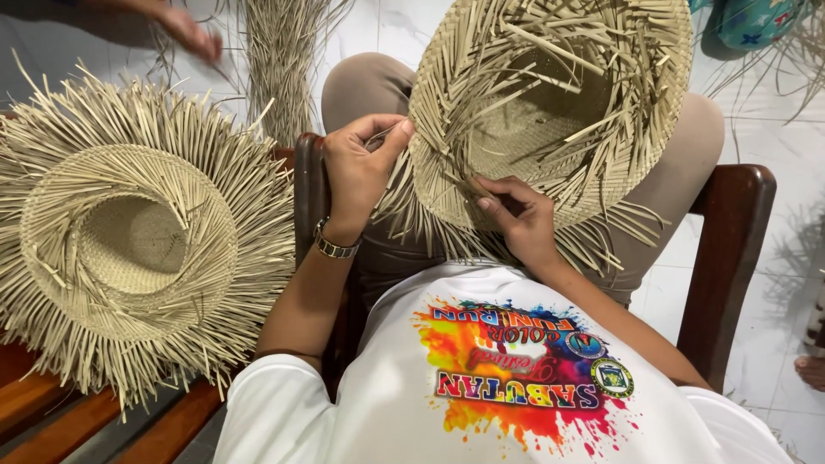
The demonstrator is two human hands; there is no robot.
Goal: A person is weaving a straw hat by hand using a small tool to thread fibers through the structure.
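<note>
two woven straw hats in view, both unfinished, with loose strands fringing the brims. held hat (550, 103): resting upside down on the lap, crown opening toward the camera, over beige trousers (369, 86). left hand (361, 167): thumb and forefinger pinched shut on a loose straw strand (387, 136) at the brim's left edge; metal watch (333, 247) on the wrist. right hand (520, 215): fingers curled closed on the near brim edge, gripping strands there. second hat (129, 245): lying upside down on a wooden bench (51, 430) to the left, well apart from both hands. dark wooden chair arm (726, 249) to the right of the lap. bundle of straw (284, 51) on the pale tiled floor (773, 137) beyond the knees. another person's hand (189, 30) at top left, near that bundle.
</note>
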